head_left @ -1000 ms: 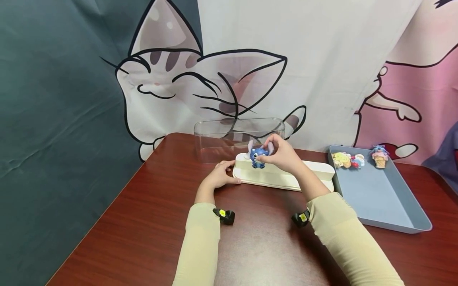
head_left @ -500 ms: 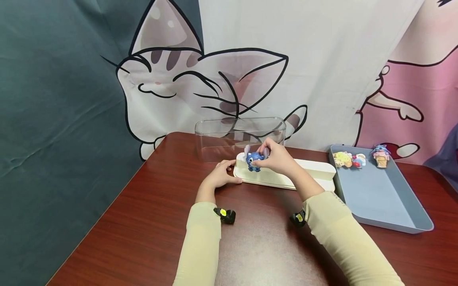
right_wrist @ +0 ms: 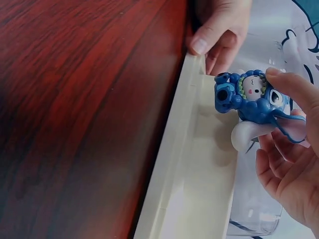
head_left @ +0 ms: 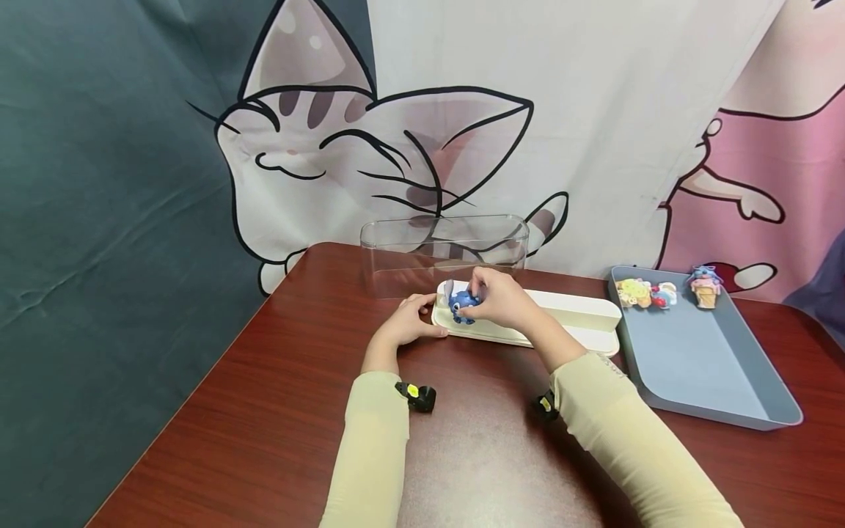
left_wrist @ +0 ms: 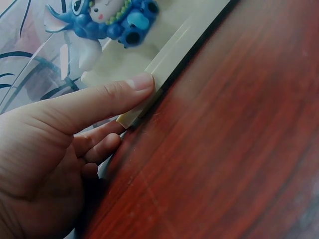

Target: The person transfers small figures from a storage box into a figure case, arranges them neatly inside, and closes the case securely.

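My right hand [head_left: 503, 299] pinches a blue toy figurine [head_left: 464, 302] with large ears and a white face within a green-beaded ring. It is held over the left end of a cream stepped display base [head_left: 573, 311]. In the right wrist view, the figurine's feet [right_wrist: 224, 94] point toward the base's front edge; whether they touch the base I cannot tell. My left hand [head_left: 404, 323] grips the base's left end. Its thumb [left_wrist: 134, 84] presses on the front corner, and the other fingers curl round the end.
Behind the base stands a clear plastic cover [head_left: 444, 257]. At the right lies a grey-blue tray [head_left: 700, 367] holding a few colourful figurines, among them an ice-cream-cone one [head_left: 705, 287]. A printed cat curtain [head_left: 396, 147] hangs behind the wooden table [head_left: 277, 411].
My right hand has carried the figurine slightly left and down toward the base's lower front step. The left hand has stayed on the base's end.
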Demonstrator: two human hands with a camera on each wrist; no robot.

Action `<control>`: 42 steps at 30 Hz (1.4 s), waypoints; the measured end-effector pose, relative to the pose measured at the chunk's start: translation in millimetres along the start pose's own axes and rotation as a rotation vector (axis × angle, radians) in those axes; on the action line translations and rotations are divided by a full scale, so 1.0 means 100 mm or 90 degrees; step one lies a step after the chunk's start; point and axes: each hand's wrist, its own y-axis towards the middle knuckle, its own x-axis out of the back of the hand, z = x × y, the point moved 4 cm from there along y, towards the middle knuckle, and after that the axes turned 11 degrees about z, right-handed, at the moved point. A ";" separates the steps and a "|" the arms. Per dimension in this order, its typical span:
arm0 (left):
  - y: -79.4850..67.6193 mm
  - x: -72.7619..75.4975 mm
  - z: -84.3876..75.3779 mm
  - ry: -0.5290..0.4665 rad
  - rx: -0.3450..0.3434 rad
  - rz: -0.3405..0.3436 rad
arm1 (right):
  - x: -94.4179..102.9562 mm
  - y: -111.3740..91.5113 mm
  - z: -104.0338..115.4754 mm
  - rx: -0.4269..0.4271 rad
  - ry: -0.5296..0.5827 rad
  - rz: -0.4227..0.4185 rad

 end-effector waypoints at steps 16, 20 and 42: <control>0.00 0.01 -0.01 -0.002 -0.005 0.001 | -0.08 0.03 -0.04 0.034 -0.046 -0.004; 0.00 0.01 -0.01 -0.001 -0.004 0.002 | -0.08 0.04 -0.06 0.023 -0.041 0.004; 0.00 0.00 0.00 -0.004 0.006 0.003 | -0.09 0.03 -0.07 0.017 -0.043 0.043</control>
